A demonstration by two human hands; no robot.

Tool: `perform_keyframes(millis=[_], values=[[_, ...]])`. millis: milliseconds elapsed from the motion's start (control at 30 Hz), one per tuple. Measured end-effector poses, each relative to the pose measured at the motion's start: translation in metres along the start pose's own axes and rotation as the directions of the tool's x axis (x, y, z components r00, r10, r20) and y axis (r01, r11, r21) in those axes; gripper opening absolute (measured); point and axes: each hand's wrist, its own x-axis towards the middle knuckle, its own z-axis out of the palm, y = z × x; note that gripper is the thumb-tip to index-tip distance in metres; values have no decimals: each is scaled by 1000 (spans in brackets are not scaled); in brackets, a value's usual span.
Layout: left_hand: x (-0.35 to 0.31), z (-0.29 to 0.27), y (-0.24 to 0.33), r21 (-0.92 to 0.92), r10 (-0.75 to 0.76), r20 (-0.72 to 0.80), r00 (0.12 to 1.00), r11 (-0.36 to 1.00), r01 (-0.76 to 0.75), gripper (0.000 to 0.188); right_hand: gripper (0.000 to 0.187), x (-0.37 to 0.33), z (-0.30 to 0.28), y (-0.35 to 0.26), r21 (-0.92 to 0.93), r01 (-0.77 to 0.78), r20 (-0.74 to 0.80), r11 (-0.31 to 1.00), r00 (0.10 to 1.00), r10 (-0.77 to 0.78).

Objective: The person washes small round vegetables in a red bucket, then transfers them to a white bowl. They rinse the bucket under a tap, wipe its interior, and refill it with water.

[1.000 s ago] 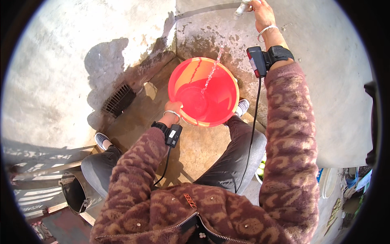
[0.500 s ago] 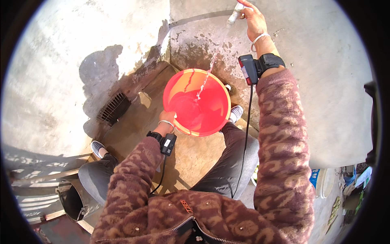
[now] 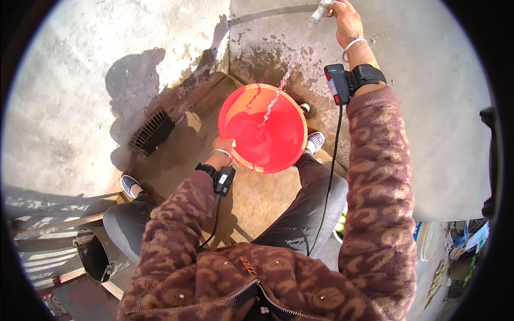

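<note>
The left hand [image 3: 222, 144] gripped the basin [image 3: 289, 152], just beyond it, by the rim; the right hand [image 3: 348, 24] had its fingers closed on the tap [image 3: 320, 13]. Held on one side, the basin could perhaps tip under the water [image 3: 272, 103]. Left of the left hand was a grate [image 3: 152, 131]; below, brown floor [image 3: 251, 208]; behind the right hand, a stained wall [image 3: 428, 107].

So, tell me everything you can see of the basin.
The basin is round and open-topped, smooth like plastic, red inside with a brighter orange patch on its sunlit far-left wall, where a wavy dark streak shows. The left hand's grip holds its near-left rim. A stream of water from the tap falls into it. It faces upward near the wall corner; whether it touches the floor I can't tell.
</note>
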Motion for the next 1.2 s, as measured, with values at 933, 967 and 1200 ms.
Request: perform_keyframes(millis=[933,967,1200], values=[[-25,-59,54,735,277,39,960,643,-216,45,24,-64,15,-72,-202,257,-285,945,908,-308],[-33,-65,61,776,318,53,947,583,-239,46,24,-100,22,-82,-88,279,-245,956,924,-292],[-59,-107,92,894,335,219,916,307,-326,55,28,-401,180,-95,98,-394,949,914,315,34]])
